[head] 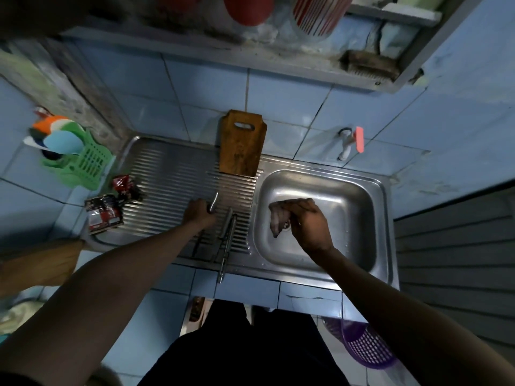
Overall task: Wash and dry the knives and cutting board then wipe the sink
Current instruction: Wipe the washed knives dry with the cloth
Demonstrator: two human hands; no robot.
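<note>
From the head view I see my left hand point(199, 214) on the ribbed drainboard point(167, 190), fingers curled round a metal knife point(214, 202). More knives point(227, 232) lie just right of it, handles toward the near edge. The wooden cutting board point(242, 144) stands upright against the far tiled wall. My right hand point(303, 224) hangs over the sink point(359, 207) basin, clutching a crumpled cloth point(278, 218). A tap point(345, 143) sits far right.
</note>
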